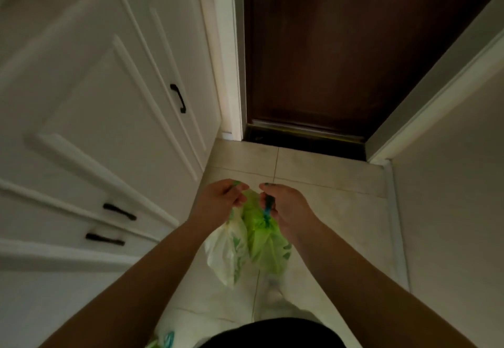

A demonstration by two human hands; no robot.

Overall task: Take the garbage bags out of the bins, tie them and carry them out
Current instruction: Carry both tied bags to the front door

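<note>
Two small garbage bags hang in front of me above the tiled floor. A bright green bag (266, 246) with a blue drawstring hangs on the right. A pale white bag with green print (226, 252) hangs beside it on the left. My left hand (218, 199) pinches the top of the bags. My right hand (283, 208) grips the green bag's gathered neck and blue tie. Both hands are close together, held out at waist height.
A dark brown door (341, 47) stands shut straight ahead, its threshold (305, 135) at the floor. White cabinets with black handles (178, 98) line the left. A pale wall (450, 184) runs along the right. Another bag's edge (163, 341) shows at the bottom left.
</note>
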